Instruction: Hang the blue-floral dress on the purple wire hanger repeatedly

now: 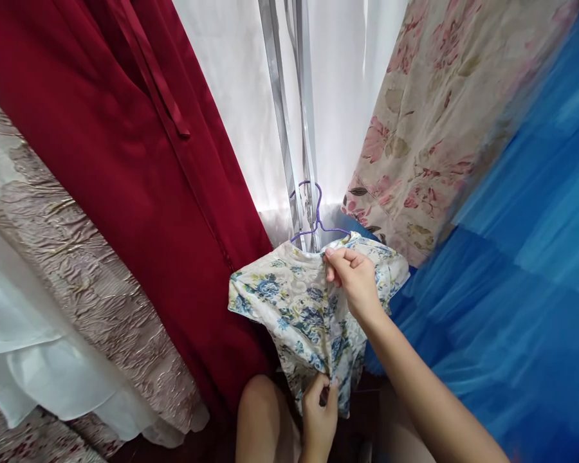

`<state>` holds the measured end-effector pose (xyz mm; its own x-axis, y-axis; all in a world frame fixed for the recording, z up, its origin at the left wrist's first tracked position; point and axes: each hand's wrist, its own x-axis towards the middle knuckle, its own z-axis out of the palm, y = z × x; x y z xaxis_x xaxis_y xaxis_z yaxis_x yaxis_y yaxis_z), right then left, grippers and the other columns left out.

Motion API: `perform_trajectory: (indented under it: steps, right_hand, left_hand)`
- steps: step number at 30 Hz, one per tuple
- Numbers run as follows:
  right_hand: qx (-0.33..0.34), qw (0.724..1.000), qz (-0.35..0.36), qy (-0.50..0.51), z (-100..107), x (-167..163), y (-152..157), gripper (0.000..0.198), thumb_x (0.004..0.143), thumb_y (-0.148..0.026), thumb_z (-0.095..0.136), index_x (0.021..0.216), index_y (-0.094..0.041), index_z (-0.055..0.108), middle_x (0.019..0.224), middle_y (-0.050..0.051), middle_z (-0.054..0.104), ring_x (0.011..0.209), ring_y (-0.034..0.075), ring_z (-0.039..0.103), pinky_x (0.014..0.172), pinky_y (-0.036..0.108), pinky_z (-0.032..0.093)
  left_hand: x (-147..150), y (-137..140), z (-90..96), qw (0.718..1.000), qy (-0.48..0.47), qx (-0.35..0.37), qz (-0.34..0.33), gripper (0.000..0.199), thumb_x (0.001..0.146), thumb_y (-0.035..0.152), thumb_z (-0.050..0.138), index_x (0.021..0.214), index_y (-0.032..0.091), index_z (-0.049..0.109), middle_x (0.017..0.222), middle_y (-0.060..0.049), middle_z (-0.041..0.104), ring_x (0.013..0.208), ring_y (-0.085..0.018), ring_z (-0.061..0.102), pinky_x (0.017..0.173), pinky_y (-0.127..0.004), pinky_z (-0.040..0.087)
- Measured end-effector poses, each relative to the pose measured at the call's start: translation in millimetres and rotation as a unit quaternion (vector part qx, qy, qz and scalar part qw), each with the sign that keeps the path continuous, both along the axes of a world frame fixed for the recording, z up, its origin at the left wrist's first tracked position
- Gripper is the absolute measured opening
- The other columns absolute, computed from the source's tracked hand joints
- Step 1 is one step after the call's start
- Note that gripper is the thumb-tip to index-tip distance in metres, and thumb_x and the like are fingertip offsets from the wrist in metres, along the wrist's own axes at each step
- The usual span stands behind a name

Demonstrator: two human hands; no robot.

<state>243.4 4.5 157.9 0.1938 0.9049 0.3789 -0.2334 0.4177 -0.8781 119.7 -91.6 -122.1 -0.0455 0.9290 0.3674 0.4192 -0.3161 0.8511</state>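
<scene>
A small white floral dress (289, 302) with blue roses and short sleeves hangs on a purple hanger (318, 222). My right hand (352, 276) pinches the dress at the neckline, close to the top of its centre seam. Lower down, my left hand (318, 411) pinches the same seam between thumb and fingers. Between the two hands the seam runs roughly straight. Whether it holds a zip or another fastening I cannot make out. The hanger's hook loops round pale grey ribbons (306, 128) that hang from above.
Long garments hang all around: a dark red dress (139, 193) at left, a textured beige one (101, 270) beyond it, white cloth (222, 64) behind, a pink floral one (429, 148) and blue tulle (521, 308) at right. My bare knee (265, 418) is below the dress.
</scene>
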Motion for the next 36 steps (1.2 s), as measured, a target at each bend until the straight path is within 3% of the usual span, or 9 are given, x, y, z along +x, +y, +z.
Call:
perform_trajectory:
  steps: [3,6,10,14,17,20,22,27,36]
  right_hand:
    - [-0.008,1.000,0.021,-0.014,-7.0,1.4,-7.8,0.033,0.087,-0.048,0.065,0.073,-0.018,0.061,0.047,-0.004,0.056,0.039,0.008,0.039,0.041,0.021,0.030]
    - [-0.006,0.999,0.037,-0.008,-14.0,3.0,-15.6,0.031,0.089,-0.047,0.063,0.076,-0.020,0.059,0.047,-0.006,0.055,0.040,0.008,0.039,0.042,0.020,0.030]
    - [-0.012,0.999,0.044,0.000,-16.2,3.3,-22.1,0.029,0.092,-0.044,0.060,0.076,-0.021,0.055,0.048,-0.006,0.055,0.039,0.008,0.040,0.042,0.020,0.030]
    - [-0.005,0.999,0.049,-0.014,-7.3,4.8,-27.3,0.028,0.093,-0.040,0.058,0.074,-0.020,0.054,0.048,-0.006,0.055,0.041,0.008,0.042,0.044,0.020,0.034]
    - [0.005,0.997,0.062,-0.043,3.9,9.2,-31.4,0.028,0.093,-0.038,0.058,0.072,-0.020,0.052,0.048,-0.006,0.056,0.041,0.008,0.043,0.044,0.020,0.035]
    - [0.027,0.995,0.069,-0.073,10.8,14.0,-33.2,0.028,0.093,-0.040,0.057,0.073,-0.021,0.052,0.050,-0.006,0.055,0.042,0.008,0.044,0.044,0.021,0.035]
    - [0.049,0.993,0.056,-0.090,9.4,15.5,-32.1,0.029,0.092,-0.042,0.059,0.074,-0.021,0.053,0.053,-0.006,0.056,0.044,0.009,0.046,0.046,0.021,0.036]
    - [0.062,0.992,0.024,-0.108,-11.0,11.4,-26.9,0.029,0.090,-0.045,0.062,0.078,-0.020,0.056,0.054,-0.005,0.055,0.047,0.010,0.050,0.047,0.023,0.039]
    - [0.045,0.988,0.046,-0.142,-23.5,10.5,-18.0,0.023,0.090,-0.041,0.060,0.083,-0.019,0.060,0.054,-0.005,0.053,0.045,0.011,0.051,0.046,0.023,0.039]
  left_hand:
    - [-18.4,7.8,2.3,0.998,-0.051,-0.024,0.017,0.029,0.092,0.045,0.057,0.081,0.018,0.064,0.074,-0.003,0.063,0.073,-0.020,0.062,0.069,-0.027,0.050]
    - [-33.2,20.8,31.1,0.993,-0.102,-0.022,0.049,0.033,0.091,0.046,0.060,0.107,0.018,0.064,0.099,-0.009,0.069,0.094,-0.024,0.067,0.083,-0.032,0.053]
    - [-37.1,46.6,124.9,0.993,-0.086,0.077,0.027,0.029,0.098,0.037,0.052,0.120,0.020,0.059,0.109,-0.010,0.066,0.102,-0.022,0.064,0.089,-0.032,0.051]
    - [-25.2,73.9,230.4,0.973,-0.041,0.217,-0.074,0.038,0.101,0.028,0.045,0.138,0.022,0.046,0.089,-0.002,0.064,0.085,-0.016,0.063,0.084,-0.031,0.050]
    - [-11.3,85.1,276.0,0.967,0.043,0.208,-0.142,0.031,0.100,0.027,0.049,0.129,0.022,0.056,0.084,0.000,0.065,0.074,-0.014,0.062,0.073,-0.025,0.049]
    - [1.7,85.4,289.6,0.966,0.036,0.217,-0.137,0.014,0.098,0.027,0.053,0.101,0.019,0.064,0.079,0.000,0.064,0.067,-0.012,0.061,0.064,-0.022,0.046]
    - [8.0,82.6,290.0,0.965,-0.012,0.227,-0.131,0.012,0.097,0.028,0.055,0.094,0.018,0.062,0.073,0.002,0.062,0.064,-0.012,0.060,0.062,-0.022,0.046]
    - [13.4,80.1,291.6,0.963,-0.102,0.222,-0.110,0.017,0.097,0.030,0.057,0.086,0.017,0.057,0.066,0.003,0.057,0.061,-0.011,0.057,0.061,-0.020,0.046]
    - [6.0,80.6,290.1,0.964,-0.107,0.235,-0.066,0.015,0.096,0.028,0.058,0.086,0.017,0.059,0.068,0.002,0.060,0.066,-0.012,0.061,0.066,-0.022,0.048]
